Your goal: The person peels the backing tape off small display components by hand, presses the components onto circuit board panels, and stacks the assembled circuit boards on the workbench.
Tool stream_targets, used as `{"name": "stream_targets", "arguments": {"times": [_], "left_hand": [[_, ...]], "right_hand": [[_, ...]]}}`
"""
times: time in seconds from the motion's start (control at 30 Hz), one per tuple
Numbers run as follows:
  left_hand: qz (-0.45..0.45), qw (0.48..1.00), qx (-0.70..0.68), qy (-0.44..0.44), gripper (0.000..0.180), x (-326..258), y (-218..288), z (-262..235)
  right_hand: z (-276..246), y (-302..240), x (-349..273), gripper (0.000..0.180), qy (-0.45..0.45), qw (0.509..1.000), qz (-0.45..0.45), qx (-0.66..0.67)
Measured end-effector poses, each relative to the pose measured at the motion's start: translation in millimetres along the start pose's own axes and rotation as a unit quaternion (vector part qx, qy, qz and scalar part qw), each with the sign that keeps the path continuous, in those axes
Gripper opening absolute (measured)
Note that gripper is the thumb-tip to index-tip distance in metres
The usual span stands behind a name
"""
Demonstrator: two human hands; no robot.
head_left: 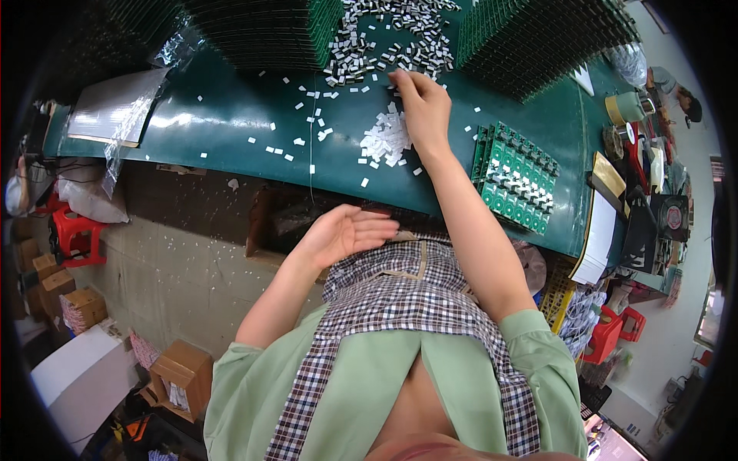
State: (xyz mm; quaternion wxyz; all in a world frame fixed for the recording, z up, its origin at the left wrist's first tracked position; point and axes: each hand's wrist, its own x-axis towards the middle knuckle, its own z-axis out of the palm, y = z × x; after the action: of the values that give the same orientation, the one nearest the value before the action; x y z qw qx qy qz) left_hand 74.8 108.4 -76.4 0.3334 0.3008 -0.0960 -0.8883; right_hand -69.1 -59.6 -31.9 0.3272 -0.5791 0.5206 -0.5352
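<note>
My right hand [427, 107] reaches over the green table, thumb and fingers pinched together. Whatever may be between its fingertips is too small to make out. Just beyond it spreads a heap of small white-topped pieces with dark sides [350, 58]. Below and left of that hand lies a pile of flat white bits [387, 140]. My left hand [350, 233] is held in front of the checked apron, just off the table's near edge, fingers stretched out and holding nothing. To the right of my right forearm sits a small stack of green circuit boards [515, 180].
Tall stacks of green boards stand at the back left [265, 31] and back right [538, 42]. White bits lie scattered across the table [231, 115]. A paper in clear plastic [115, 107] rests at the left. Another person [673, 92] is at the far right.
</note>
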Motion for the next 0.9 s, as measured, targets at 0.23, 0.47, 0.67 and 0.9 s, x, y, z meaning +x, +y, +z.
{"name": "stream_targets", "arguments": {"times": [0.23, 0.47, 0.67, 0.9], "left_hand": [[-0.05, 0.989, -0.122, -0.063, 0.061, 29, 16, -4], [-0.047, 0.961, -0.263, -0.072, 0.058, 14, 14, 8], [0.029, 0.964, -0.261, -0.047, 0.04, -13, -8, 3], [0.196, 0.864, -0.45, -0.111, 0.034, -19, -127, -160]], "right_hand": [[-1, -10, -14, 0.029, -0.291, 0.956, 0.014, 0.03], [-11, -34, -72, 0.023, -0.405, 0.912, 0.013, 0.063], [12, -18, -152, 0.017, -0.333, 0.924, -0.116, 0.151], [86, 31, -198, 0.025, -0.667, 0.729, 0.155, -0.003]]}}
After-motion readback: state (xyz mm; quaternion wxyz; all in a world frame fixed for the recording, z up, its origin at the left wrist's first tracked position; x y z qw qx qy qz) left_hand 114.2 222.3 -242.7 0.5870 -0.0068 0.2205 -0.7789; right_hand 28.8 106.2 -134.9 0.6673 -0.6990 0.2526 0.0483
